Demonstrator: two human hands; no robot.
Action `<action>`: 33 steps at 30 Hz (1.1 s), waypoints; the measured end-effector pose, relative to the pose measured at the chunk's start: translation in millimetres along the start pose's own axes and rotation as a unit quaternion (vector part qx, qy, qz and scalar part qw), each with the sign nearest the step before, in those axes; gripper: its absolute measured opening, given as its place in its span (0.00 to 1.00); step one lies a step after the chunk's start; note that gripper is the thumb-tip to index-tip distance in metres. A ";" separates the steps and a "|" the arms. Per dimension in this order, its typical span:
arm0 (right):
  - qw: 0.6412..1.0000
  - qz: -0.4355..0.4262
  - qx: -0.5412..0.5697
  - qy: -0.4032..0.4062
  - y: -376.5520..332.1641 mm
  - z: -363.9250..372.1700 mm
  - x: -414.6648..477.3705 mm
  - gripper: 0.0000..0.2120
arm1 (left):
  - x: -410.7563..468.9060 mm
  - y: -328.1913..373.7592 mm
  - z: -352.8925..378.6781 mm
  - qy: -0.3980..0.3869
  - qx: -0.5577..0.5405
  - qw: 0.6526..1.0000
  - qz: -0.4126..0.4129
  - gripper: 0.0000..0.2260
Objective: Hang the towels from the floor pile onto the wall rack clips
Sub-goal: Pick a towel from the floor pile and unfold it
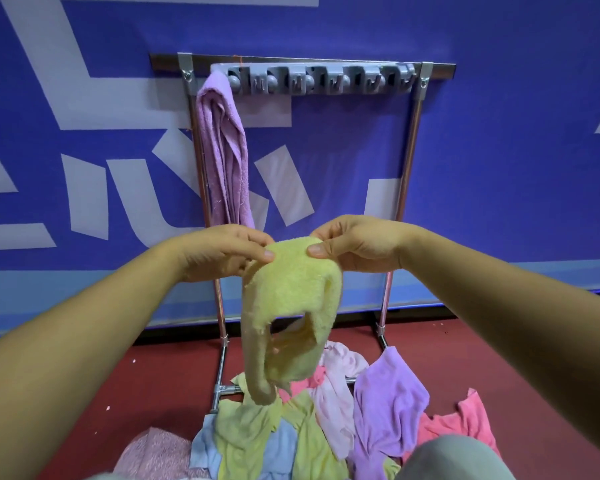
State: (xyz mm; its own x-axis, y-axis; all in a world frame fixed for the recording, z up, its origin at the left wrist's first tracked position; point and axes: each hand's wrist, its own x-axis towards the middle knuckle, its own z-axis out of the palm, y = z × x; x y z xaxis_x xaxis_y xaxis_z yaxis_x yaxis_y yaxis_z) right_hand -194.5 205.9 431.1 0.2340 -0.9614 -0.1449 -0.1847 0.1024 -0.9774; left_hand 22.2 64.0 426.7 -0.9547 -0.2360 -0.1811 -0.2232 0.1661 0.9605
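Hanging from two bare hands, a yellow towel [291, 306] droops in a thick, soft fold, its terry surface fuzzy and its lower end dangling in a rounded lobe above the pile of towels [326, 434] on the floor. That pile is a loose heap of rumpled cloths in yellow-green, light blue, pale pink, lilac and coral, spread on a dark red floor [136, 375]. Behind it stands a shiny metal frame [407, 150] against a blue wall [499, 133] with pale blocky shapes on it. Across the top of the frame runs a grey plastic clip strip [312, 79], and a lilac towel [222, 150] hangs in long narrow folds from its left end; the clip holding it is hidden by the cloth. The yellow towel's top edge spans the short gap between the hands. The left hand [222, 252] pinches the upper left corner, thumb flat on the front and fingers curled behind the cloth. The right hand [357, 244] pinches the upper right corner the same way, thumb in front and fingers tucked behind. Both bare forearms reach forward from the lower corners of the view, and the hands sit close together at mid-height, well below the clip strip.
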 end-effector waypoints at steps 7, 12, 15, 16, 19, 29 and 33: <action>0.998 0.002 -0.010 0.069 7.4 -3.6 -5.7 0.09 | -3.0 -2.6 1.6 0.026 0.002 1.000 0.006 0.23; 0.993 0.002 -0.026 0.118 -3.5 -6.7 -9.5 0.03 | -0.1 6.0 2.2 0.086 0.000 0.995 0.056 0.19; 0.990 -0.007 -0.056 0.131 -18.9 -11.2 -9.8 0.04 | 2.4 16.9 0.6 0.116 0.004 0.991 0.071 0.15; 0.989 -0.006 -0.081 0.122 -26.0 -12.5 -10.0 0.08 | 2.8 21.6 -0.5 0.120 0.006 0.990 0.078 0.14; 0.974 -0.004 -0.207 0.096 -53.9 -17.0 -9.1 0.15 | 7.1 40.5 -10.3 0.131 0.014 0.987 0.095 0.15; 0.935 -0.072 -0.298 0.175 -140.7 -72.5 19.1 0.16 | 24.2 131.2 -63.2 0.156 0.043 0.974 0.161 0.08; 0.895 -0.077 -0.372 0.233 -169.2 -93.6 35.4 0.16 | 38.7 156.5 -91.8 0.178 0.048 0.969 0.167 0.07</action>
State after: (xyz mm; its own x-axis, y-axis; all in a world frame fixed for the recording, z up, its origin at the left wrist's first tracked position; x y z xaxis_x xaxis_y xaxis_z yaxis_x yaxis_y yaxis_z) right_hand -244.4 130.6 605.7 -0.0802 -0.9694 0.2318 -0.8099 -0.0722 -0.5821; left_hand -31.6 -7.1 589.5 -0.8525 -0.4661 0.2368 0.0527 0.3740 0.9259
